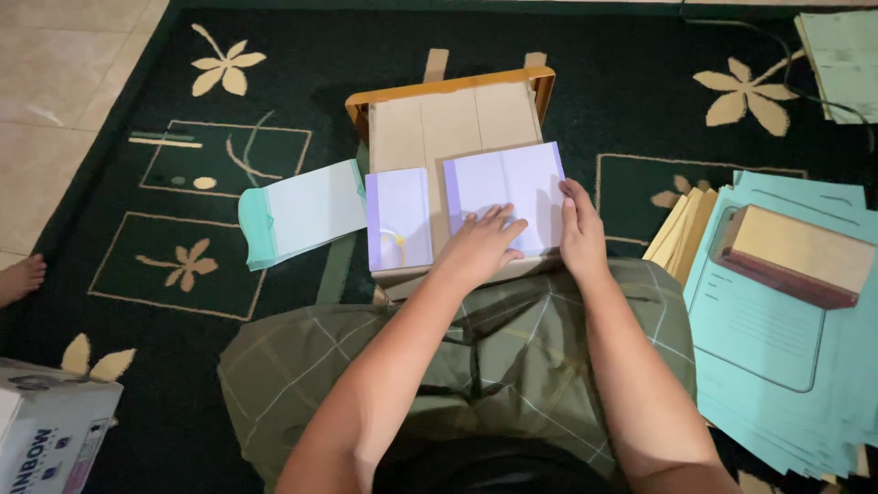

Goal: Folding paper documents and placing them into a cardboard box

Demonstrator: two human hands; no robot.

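Note:
A white paper booklet [508,183] with a purple spine strip lies on a small wooden work board [448,114] in front of my lap. My left hand [480,242] lies flat on its lower part, fingers spread. My right hand [581,229] presses against its right edge. A second white booklet with a purple spine [400,220] lies just left of it on the same board. A stack of white sheets with a teal edge [297,212] rests on the carpet further left.
The dark green carpet [183,183] with cream flower patterns covers the floor. To the right lie a pile of teal covers [777,348], tan sheets [681,233] and a wooden block [796,256]. A cardboard box [46,430] sits lower left; another person's foot [18,277] shows at the left edge.

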